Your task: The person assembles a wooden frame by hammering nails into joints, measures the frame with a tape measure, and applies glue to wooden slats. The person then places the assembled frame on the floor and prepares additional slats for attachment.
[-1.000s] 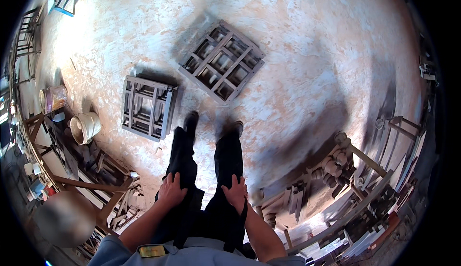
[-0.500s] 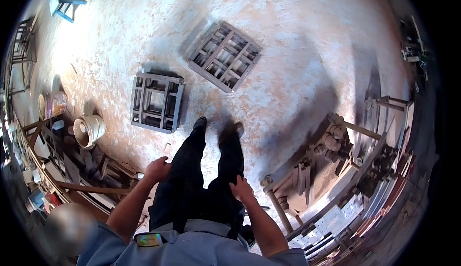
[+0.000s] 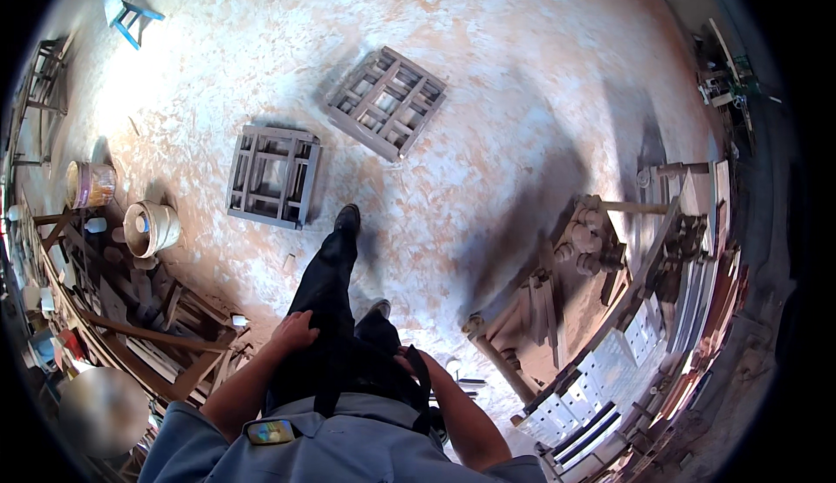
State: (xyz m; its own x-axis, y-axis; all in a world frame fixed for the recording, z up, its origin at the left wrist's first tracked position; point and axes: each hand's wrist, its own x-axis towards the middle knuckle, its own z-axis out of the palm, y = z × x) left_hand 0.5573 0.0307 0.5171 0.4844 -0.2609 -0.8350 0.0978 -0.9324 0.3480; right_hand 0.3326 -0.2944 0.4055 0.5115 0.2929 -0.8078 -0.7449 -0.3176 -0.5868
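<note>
My left hand (image 3: 297,331) hangs beside my left thigh, its fingers curled in, and no object shows in it. Close to my right thigh is my right hand (image 3: 407,361), partly covered by a dark strap (image 3: 421,370); its fingers are mostly hidden. Ahead of my feet, two stacks of wooden frames lie on the floor: a left stack of frames (image 3: 273,175) and a right stack of frames (image 3: 387,103), turned at an angle. Both hands are well apart from them.
Two buckets, a pale one (image 3: 151,228) and a stained one (image 3: 91,184), stand at the left by piled wood scraps (image 3: 148,300). A blue stool (image 3: 126,8) is at the far left. At right, a wooden rack (image 3: 640,207) borders turned wooden pieces (image 3: 585,243) and stacked boards (image 3: 697,309).
My left leg is now forward and my right foot farther back, as in a step. My right hand has drawn in behind the strap. The frame stacks appear slightly farther left in view.
</note>
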